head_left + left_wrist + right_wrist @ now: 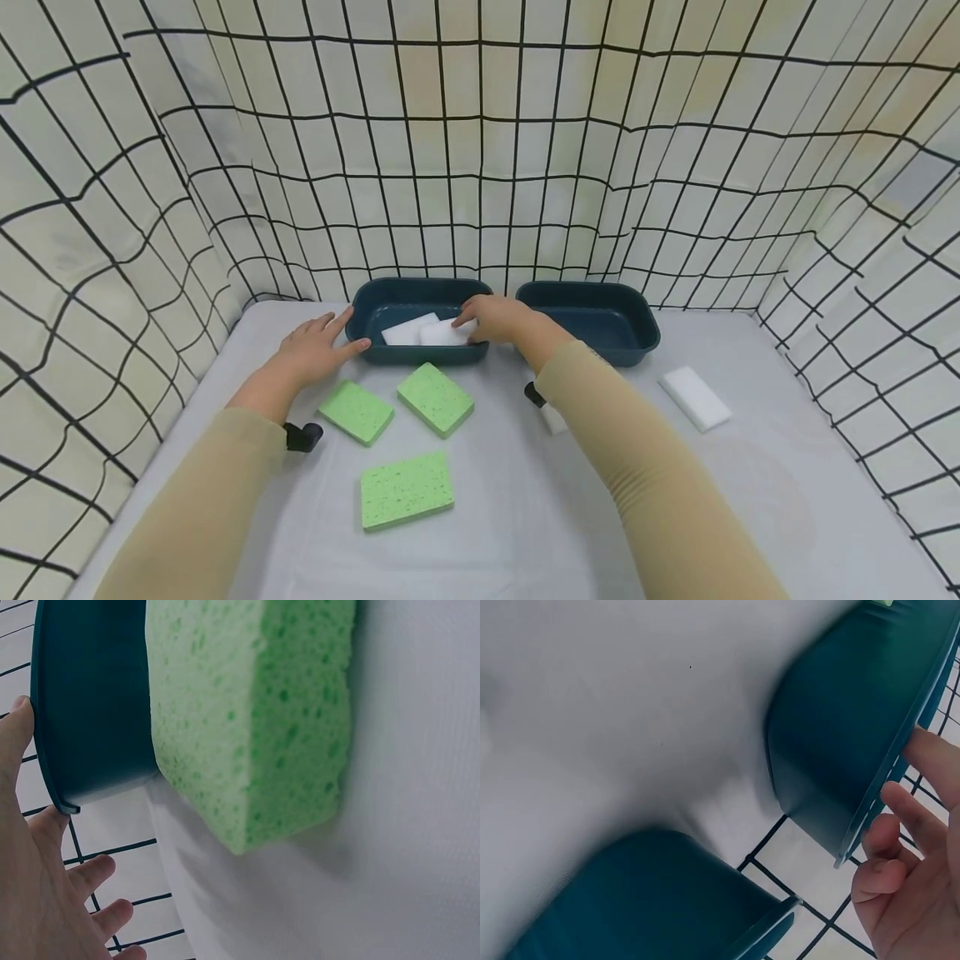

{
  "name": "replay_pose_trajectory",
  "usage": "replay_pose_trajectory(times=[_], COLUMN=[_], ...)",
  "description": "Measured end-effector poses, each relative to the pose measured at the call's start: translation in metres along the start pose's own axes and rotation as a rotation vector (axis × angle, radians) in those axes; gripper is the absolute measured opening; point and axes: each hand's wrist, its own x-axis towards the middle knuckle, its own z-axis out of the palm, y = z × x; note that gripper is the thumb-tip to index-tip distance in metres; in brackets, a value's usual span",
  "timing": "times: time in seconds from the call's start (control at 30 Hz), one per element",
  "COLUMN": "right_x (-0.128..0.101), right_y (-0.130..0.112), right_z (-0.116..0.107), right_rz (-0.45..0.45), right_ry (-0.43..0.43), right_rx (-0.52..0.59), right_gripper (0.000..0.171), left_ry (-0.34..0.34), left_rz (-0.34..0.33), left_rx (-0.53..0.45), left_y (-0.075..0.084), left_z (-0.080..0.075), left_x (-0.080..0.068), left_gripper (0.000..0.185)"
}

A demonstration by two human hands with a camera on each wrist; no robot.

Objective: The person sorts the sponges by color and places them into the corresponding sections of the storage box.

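My left hand (311,352) lies at the left end of a dark teal bin (408,356), fingers spread, with thumb and index finger touching its rim. Reaching over the right end of the same bin, my right hand (498,318) pinches the end of a white sponge (442,333). That sponge overlaps another white sponge (405,330) inside. In the right wrist view the bin wall hides the held sponge, and the curled fingers (904,814) show at the rim. A green sponge (247,712) stands large before the bin in the left wrist view.
A second teal bin (592,321) stands to the right. Three green sponges, one nearest me (407,490), lie on the white-covered table (487,542). A white sponge (695,398) lies at right; another (553,419) is partly under my right forearm. Black wire mesh (480,175) surrounds the table.
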Motion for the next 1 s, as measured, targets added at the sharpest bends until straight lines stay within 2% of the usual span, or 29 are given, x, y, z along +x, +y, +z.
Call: replay_pose_trajectory(times=[0.23, 0.57, 0.77, 1.0], right_x=[-0.006, -0.022, -0.044, -0.079], right_y=[0.002, 0.003, 0.016, 0.04], right_z=[-0.006, -0.012, -0.008, -0.005], right_rz=[-0.033, -0.064, -0.06, -0.062], right_ry=[0.042, 0.074, 0.119, 0.161], right_rx=[0.002, 0.065, 0.087, 0.105], right_gripper=[0.045, 0.048, 0.047, 0.046], left_ry=[-0.017, -0.021, -0.024, -0.032], left_rz=[-0.006, 0.003, 0.001, 0.0], left_rx=[-0.01, -0.006, -0.013, -0.012], left_y=[0.0, -0.001, 0.0, -0.002], left_z=[0.0, 0.0, 0.0, 0.001], left_x=[0.003, 0.004, 0.004, 0.005], left_gripper=[0.095, 0.095, 0.098, 0.098])
